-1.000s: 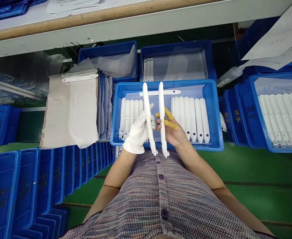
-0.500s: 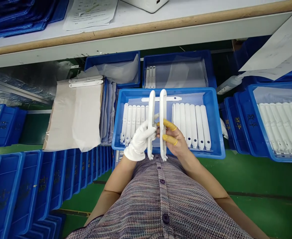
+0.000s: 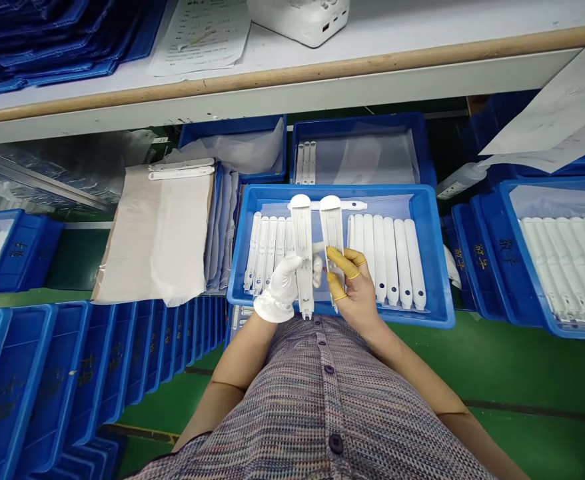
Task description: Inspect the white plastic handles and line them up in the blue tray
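The left hand (image 3: 280,288), in a white cotton glove, is closed around the lower half of one long white plastic bar (image 3: 302,250), while the right hand (image 3: 356,290), bare but for yellow finger cots (image 3: 339,262), pinches a second white plastic bar (image 3: 331,227) just beside it. The hands nearly touch, each on its own bar. Both bars lie side by side and almost parallel, their long axes running from the body toward 12 o'clock, rounded ends outward and slotted faces up, directly above a blue plastic tray (image 3: 342,321) lined with clear film. In that tray, rows of white bars lie at 10 o'clock (image 3: 267,250) and 2 o'clock (image 3: 390,260) from the hands, with one crosswise bar (image 3: 357,205) at the far rim. At 9 o'clock, a beige sheet (image 3: 157,233) carries two more white bars (image 3: 180,169). At 12 o'clock, a farther blue tray (image 3: 357,119) holds three bars (image 3: 305,163). Around 2 o'clock stands a squeeze bottle (image 3: 460,181) (its label too small to read), and yellow characters on the blue tray wall (image 3: 510,253) at 3 o'clock stay unclear; no brand shows
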### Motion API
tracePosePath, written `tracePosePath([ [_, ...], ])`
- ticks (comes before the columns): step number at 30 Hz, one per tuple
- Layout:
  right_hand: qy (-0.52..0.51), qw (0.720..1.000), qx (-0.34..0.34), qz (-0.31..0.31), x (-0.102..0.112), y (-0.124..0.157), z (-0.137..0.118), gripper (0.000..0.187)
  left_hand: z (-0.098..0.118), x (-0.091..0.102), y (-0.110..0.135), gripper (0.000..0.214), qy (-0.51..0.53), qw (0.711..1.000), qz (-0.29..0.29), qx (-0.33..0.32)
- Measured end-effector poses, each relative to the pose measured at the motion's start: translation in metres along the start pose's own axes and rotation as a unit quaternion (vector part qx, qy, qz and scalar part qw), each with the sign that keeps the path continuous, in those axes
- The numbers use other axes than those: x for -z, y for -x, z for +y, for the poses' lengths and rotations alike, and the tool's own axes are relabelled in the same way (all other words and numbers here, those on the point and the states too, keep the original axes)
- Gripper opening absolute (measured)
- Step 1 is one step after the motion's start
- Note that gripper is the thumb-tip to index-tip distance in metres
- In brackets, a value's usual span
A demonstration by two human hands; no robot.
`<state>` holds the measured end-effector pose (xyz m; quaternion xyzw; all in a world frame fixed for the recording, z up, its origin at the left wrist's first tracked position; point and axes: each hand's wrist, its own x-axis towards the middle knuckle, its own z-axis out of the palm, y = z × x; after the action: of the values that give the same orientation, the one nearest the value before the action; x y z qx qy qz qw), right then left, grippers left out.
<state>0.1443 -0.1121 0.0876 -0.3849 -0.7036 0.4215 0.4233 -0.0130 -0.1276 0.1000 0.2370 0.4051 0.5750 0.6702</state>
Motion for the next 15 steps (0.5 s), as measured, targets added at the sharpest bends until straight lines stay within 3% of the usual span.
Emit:
tracePosePath([
  [3, 0.038, 0.998, -0.042, -0.035, 0.003, -0.008, 0.014, 0.064, -0.001, 0.008, -0.007, 0.051, -0.136, 0.987, 0.080, -0.033],
  [6, 0.125, 0.981, -0.104, -0.105, 0.005, -0.023, 0.042, 0.069, -0.011, 0.028, -0.024, 0.046, -0.288, 0.945, 0.124, -0.096],
  [10, 0.277, 0.911, -0.171, -0.254, -0.003, -0.042, 0.082, 0.070, -0.036, 0.057, -0.052, 0.055, -0.415, 0.897, 0.113, -0.098],
  [12, 0.310, 0.888, -0.183, -0.285, -0.012, -0.046, 0.096, 0.069, -0.047, 0.066, -0.064, 0.058, -0.516, 0.848, 0.108, -0.054],
  [15, 0.325, 0.881, -0.180, -0.295, -0.026, -0.047, 0.109, 0.064, -0.056, 0.072, -0.074, 0.062, -0.640, 0.762, 0.099, -0.008],
])
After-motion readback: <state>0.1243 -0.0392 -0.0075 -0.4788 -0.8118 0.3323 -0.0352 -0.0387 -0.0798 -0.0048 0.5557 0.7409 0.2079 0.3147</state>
